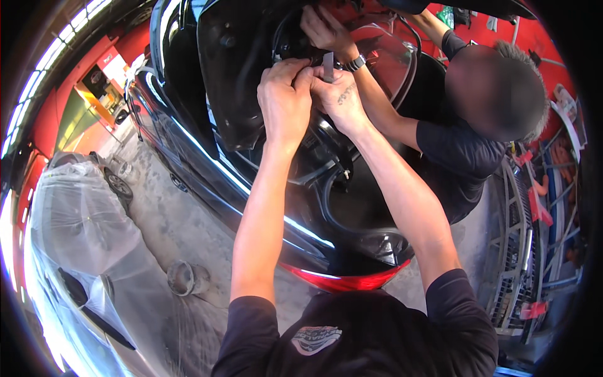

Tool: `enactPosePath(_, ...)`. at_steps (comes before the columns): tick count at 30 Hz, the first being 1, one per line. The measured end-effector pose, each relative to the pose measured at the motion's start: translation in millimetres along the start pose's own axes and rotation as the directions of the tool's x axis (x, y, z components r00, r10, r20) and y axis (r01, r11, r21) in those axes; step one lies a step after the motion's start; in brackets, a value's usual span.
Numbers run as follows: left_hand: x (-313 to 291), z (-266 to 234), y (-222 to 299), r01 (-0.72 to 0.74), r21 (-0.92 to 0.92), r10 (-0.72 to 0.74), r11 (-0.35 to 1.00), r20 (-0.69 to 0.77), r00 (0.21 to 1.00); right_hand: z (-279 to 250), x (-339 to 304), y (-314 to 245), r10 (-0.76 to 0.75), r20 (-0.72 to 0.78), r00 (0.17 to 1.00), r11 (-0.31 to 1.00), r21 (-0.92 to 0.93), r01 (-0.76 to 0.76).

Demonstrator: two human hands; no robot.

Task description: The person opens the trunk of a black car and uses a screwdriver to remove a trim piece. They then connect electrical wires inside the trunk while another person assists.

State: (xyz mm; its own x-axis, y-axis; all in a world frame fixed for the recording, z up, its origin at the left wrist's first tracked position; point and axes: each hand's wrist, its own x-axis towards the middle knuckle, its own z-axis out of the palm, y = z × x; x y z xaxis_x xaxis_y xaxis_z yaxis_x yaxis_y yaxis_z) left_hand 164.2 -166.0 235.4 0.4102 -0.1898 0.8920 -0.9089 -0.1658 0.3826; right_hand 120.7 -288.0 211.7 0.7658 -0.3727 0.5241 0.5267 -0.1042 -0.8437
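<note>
My left hand [286,103] and my right hand [341,99] meet over the open rear of a black car [207,179], thumbs close together. A flat grey strip [328,66] stands up from the pinched fingers of my right hand. The fingers of my left hand are curled inward, and whatever they grip is hidden. Just beyond, a co-worker's hand [326,32], with a watch [355,63] at the wrist, reaches toward a dark panel [232,69] of the car. Below my hands are dark trim and a loose cable end [346,172].
The co-worker [461,147] leans in close on the right. A red tail light [345,278] lies between my forearms. On the left are a plastic-covered car [88,220] and a bucket [182,278] on the floor. Metal racks [518,232] stand at the right.
</note>
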Motion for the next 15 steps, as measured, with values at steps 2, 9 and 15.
enactPosePath(2,4,0,-5,0.072,-0.069,-0.067,0.995,0.063,0.996,-4,0,2,0.021,0.017,1.0,1.0,-0.011,-0.021)
enactPosePath(9,-1,-2,-11,0.138,-0.164,-0.113,0.977,0.156,0.981,-14,-20,-13,-0.153,-0.117,0.981,0.988,-0.002,0.154)
enactPosePath(15,1,-8,-8,0.221,-0.296,-0.15,0.929,0.244,0.958,-18,-12,-15,-0.258,-0.08,0.963,0.94,-0.253,0.231)
